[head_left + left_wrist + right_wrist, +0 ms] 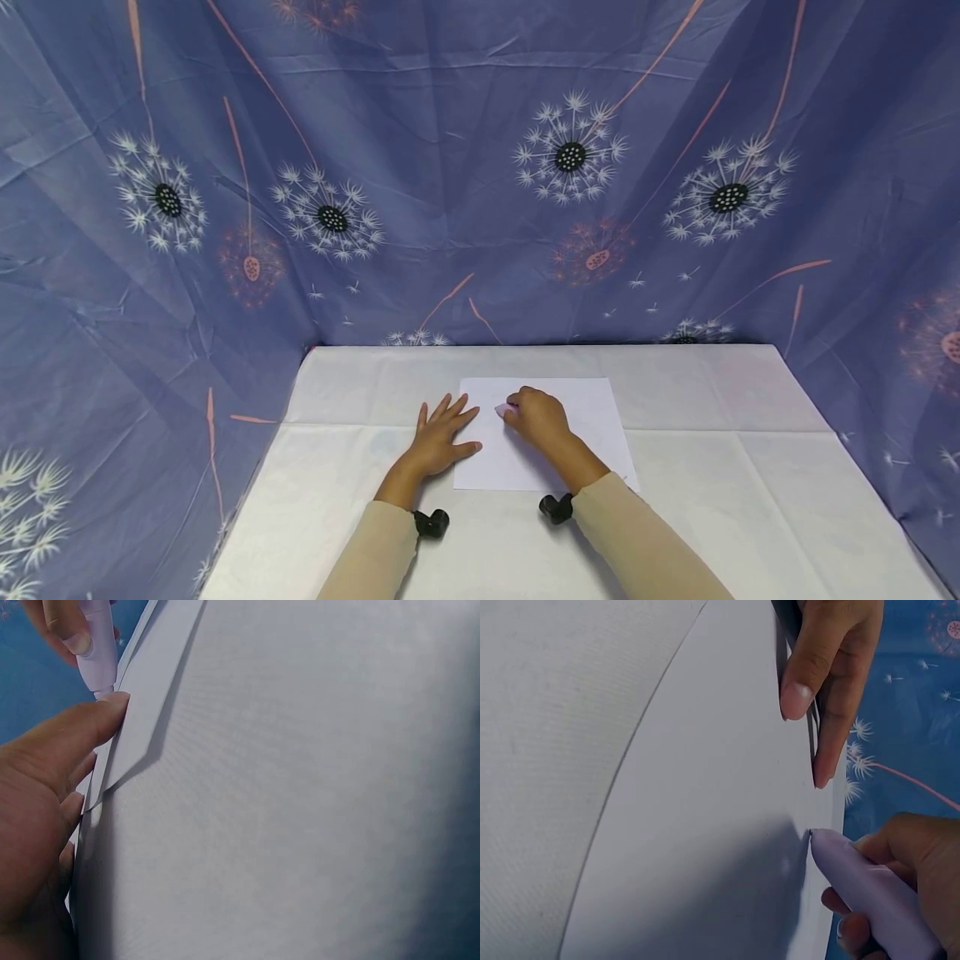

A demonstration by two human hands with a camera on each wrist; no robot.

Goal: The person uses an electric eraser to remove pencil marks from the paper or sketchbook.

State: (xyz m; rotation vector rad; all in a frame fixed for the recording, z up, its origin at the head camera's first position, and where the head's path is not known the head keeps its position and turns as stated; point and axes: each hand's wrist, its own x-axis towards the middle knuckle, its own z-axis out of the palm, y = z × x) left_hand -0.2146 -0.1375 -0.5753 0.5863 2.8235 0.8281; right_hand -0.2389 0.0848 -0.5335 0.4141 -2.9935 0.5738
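Observation:
A white sheet of paper [592, 433] lies flat on the white-covered table. My left hand [438, 443] rests on its left edge with the fingers spread. My right hand [540, 417] grips a thick lilac pen-shaped tool [870, 892] with a tapered end; its exact kind is unclear. In the right wrist view, its narrow tip meets the paper's surface or sits just above it. The left wrist view shows the left hand [37, 817] close up, its thumb pointing toward the tool. No clear mark shows on the paper.
A white cloth with fold creases covers the table [337, 467]. A blue curtain [450, 167] with dandelion prints hangs behind it and at both sides. Each wrist wears a small black camera [432, 523], just past the beige sleeves.

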